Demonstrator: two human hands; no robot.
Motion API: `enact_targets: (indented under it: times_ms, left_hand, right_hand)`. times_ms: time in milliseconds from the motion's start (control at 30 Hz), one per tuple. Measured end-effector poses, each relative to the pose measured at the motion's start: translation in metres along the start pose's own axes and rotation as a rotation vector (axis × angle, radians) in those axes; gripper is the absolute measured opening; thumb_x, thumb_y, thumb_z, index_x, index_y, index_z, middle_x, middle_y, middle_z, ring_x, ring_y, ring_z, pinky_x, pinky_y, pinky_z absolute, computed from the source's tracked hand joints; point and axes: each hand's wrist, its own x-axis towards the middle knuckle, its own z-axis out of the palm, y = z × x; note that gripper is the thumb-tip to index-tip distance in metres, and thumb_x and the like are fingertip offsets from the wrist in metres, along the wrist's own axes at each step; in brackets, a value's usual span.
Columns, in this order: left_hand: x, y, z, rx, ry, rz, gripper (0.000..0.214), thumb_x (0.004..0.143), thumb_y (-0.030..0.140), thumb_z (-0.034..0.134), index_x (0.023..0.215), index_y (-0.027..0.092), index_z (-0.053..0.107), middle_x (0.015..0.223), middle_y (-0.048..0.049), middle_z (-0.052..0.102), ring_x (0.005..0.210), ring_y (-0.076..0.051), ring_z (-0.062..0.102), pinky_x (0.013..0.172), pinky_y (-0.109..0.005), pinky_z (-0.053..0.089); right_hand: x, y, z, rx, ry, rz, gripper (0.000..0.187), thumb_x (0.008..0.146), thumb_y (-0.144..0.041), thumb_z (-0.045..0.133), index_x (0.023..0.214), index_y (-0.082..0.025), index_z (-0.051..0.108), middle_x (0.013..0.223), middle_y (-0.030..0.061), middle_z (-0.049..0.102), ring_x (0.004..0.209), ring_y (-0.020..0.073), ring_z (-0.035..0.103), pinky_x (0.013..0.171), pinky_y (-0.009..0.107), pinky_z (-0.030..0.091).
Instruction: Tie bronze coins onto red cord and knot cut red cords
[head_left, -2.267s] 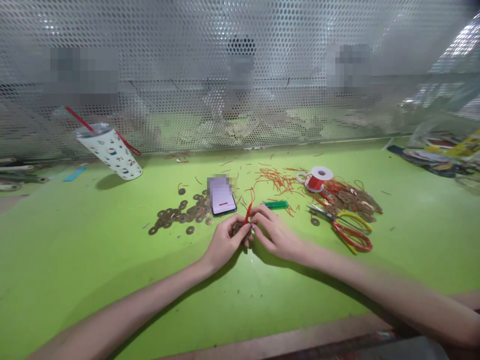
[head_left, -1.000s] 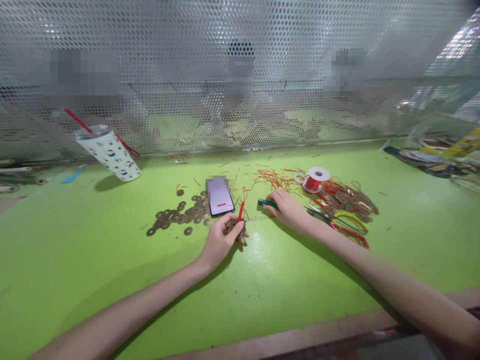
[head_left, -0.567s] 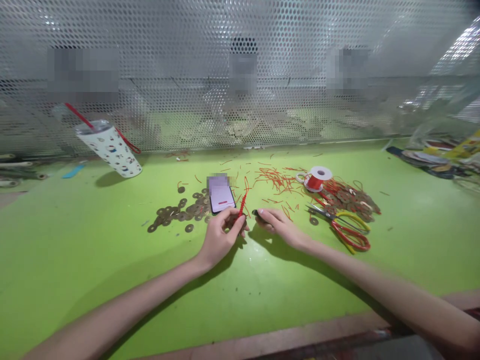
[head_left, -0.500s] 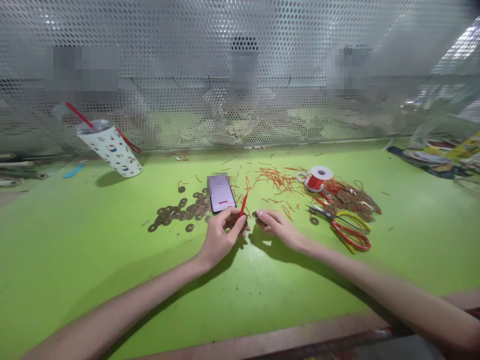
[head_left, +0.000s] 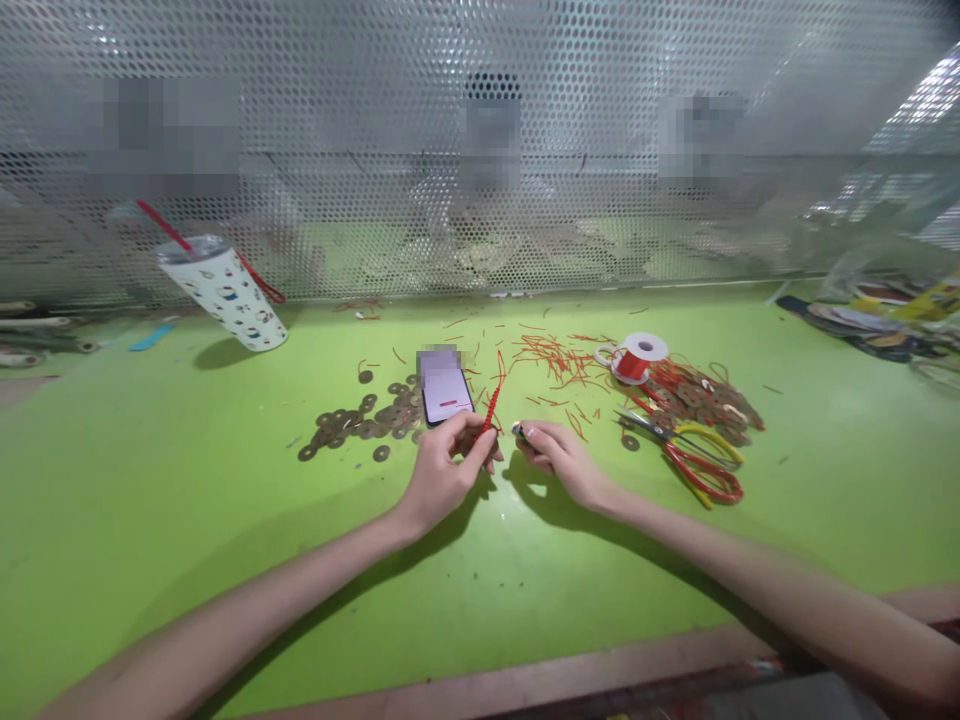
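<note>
My left hand (head_left: 448, 463) is closed, pinching a knotted red cord (head_left: 491, 408) between thumb and fingers. The cord stands up from the grip and ends in a thin loop at its top. Dark round coins (head_left: 491, 437) show at the fingertips, partly hidden by the thumb. A short gap to the right, my right hand (head_left: 561, 458) is closed around a small dark lighter (head_left: 519, 430) with a shiny tip; most of its body is hidden in the fingers. Just behind my left hand lies a phone (head_left: 448, 390) with its screen lit.
Loose holed coins (head_left: 349, 425) lie left of the phone. Red cord scraps (head_left: 555, 358), a red cord spool (head_left: 641, 360), a pile of corded coins (head_left: 701, 400) and scissors (head_left: 701, 465) are to the right. A tumbler (head_left: 229, 295) stands back left before a perforated metal screen (head_left: 360, 200).
My right hand has tilted slightly, and more of the lighter's shiny tip shows. The red cord leans a little further right in my left hand. The whole view has shifted slightly.
</note>
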Motion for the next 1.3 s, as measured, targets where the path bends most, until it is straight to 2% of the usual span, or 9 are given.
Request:
enact_targets:
  times_ms: [500, 1300]
  left_hand:
    - [-0.0009, 0.0002, 0.0009, 0.008, -0.026, -0.002, 0.015, 0.093, 0.027, 0.061, 0.085, 0.015, 0.062, 0.071, -0.0015, 0.068, 0.058, -0.011, 0.063, 0.058, -0.023, 0.052]
    - [-0.0011, 0.0010, 0.0012, -0.002, -0.021, -0.045, 0.017, 0.092, 0.030, 0.062, 0.086, 0.015, 0.062, 0.072, -0.0020, 0.069, 0.059, -0.012, 0.063, 0.059, -0.024, 0.052]
  right_hand:
    - [0.0005, -0.0101, 0.0021, -0.198, -0.034, -0.063, 0.046, 0.097, -0.056, 0.039, 0.067, -0.021, 0.039, 0.063, -0.0029, 0.037, 0.060, 0.0136, 0.036, 0.058, 0.030, 0.028]
    - [0.0008, -0.0100, 0.0035, -0.173, -0.034, -0.041, 0.046, 0.098, -0.057, 0.040, 0.068, -0.022, 0.041, 0.065, -0.0021, 0.038, 0.061, 0.0148, 0.036, 0.059, 0.030, 0.028]
